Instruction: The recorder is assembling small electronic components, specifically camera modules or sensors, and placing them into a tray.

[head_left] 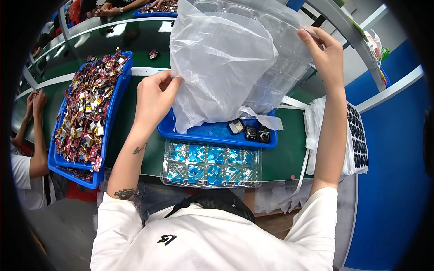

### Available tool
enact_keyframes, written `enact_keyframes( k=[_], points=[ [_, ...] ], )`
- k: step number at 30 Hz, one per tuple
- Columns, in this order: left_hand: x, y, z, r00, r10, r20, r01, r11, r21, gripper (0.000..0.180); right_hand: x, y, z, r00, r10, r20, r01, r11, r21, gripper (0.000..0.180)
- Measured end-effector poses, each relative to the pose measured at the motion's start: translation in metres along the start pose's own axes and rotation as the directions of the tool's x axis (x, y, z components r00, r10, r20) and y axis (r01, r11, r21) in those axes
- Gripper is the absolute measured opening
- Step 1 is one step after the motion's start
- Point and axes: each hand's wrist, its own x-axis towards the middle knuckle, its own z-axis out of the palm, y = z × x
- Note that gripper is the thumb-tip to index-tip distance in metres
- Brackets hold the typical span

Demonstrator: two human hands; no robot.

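My left hand (156, 97) pinches the left edge of a thin, cloudy white plastic bag (221, 67), thumb against fingers. With thumb and fingers closed, my right hand (327, 56) grips the upper right edge of a clear plastic sheet with moulded pockets (289, 63), partly behind the bag. Both hang over a shallow blue tray (199, 133), hiding much of it. Small black camera-like units (257, 134) lie at that tray's right end. Nearer to me, a clear blister tray (167, 180) has small blue and silvery film pieces in its pockets.
To the left, a blue bin (113, 106) is heaped with small red, white and yellow electronic parts. White sheets with rows of black pieces (357, 140) are stacked at right. Another person's hands (37, 101) are at far left. Metal frame bars (352, 40) rise at upper right.
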Motion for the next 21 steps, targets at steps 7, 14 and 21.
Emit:
enact_keyframes(
  k=[7,14,21],
  points=[
    [0.009,-0.006,-0.003,0.998,-0.06,0.023,0.06,0.998,0.008,0.02,0.013,0.0,-0.001,0.996,-0.082,0.045,0.084,0.996,-0.038,0.031],
    [0.019,-0.002,-0.018,0.975,-0.125,0.181,0.173,0.945,-0.279,0.019,0.003,-0.006,-0.03,0.995,-0.066,0.07,0.062,0.996,0.06,0.047],
    [0.054,0.022,-0.017,0.966,-0.035,0.255,0.174,0.817,-0.549,0.022,0.011,0.03,-0.063,0.999,-0.013,-0.031,0.016,0.997,0.082,0.047]
  ],
)
